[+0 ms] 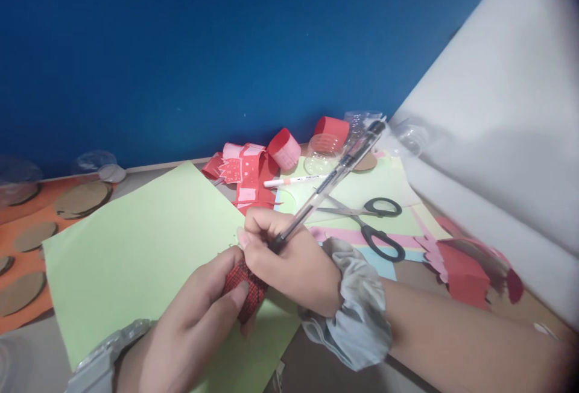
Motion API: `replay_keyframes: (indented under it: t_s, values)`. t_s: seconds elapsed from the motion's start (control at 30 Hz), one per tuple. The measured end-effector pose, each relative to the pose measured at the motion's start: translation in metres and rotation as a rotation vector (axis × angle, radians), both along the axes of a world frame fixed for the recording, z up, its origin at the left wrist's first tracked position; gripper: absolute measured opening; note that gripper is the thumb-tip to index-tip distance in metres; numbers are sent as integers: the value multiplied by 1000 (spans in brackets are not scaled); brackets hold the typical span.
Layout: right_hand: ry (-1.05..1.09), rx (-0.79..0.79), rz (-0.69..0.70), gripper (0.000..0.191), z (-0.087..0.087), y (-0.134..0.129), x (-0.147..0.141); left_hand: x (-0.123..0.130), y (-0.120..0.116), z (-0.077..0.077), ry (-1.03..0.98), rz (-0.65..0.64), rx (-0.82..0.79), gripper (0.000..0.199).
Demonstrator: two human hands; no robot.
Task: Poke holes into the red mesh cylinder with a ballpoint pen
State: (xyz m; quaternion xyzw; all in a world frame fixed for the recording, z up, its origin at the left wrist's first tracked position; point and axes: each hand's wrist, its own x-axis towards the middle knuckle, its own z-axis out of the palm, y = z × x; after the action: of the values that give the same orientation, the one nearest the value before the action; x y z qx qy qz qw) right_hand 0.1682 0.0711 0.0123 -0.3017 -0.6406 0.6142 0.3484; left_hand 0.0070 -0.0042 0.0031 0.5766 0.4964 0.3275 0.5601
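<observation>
My right hand (292,263) grips a clear-barrelled pen (335,179) with a black end, tilted up to the right. Its tip is hidden behind my fingers. In my left hand (199,314), thumb and fingers pinch a small red piece (254,296) with a black crosshatch pattern. Both hands meet at this piece, over a large light green paper sheet (136,254). A few small drawn marks show on the sheet just beyond my right fingertips.
Black-handled scissors (382,242) lie open on coloured papers to the right. Behind are a white marker (294,181), red and pink paper shapes (253,176) and clear plastic cups (323,153). Several cardboard discs (82,198) rest on orange paper at left. A blue wall (203,49) rises behind.
</observation>
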Motion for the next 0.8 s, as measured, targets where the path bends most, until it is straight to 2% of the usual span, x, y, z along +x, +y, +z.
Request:
replay_keyframes:
  t_s: [0.37,0.67,0.8]
  values:
    - [20,18,-25,35,-2,1,-2,1,1,2,28,-9,10,32]
    - [-21,20,-21,35,1,0,-1,4,-2,0,-64,48,-52,27]
    - [-1,19,-12,36,0,1,-1,5,-3,0,-120,50,-76,33]
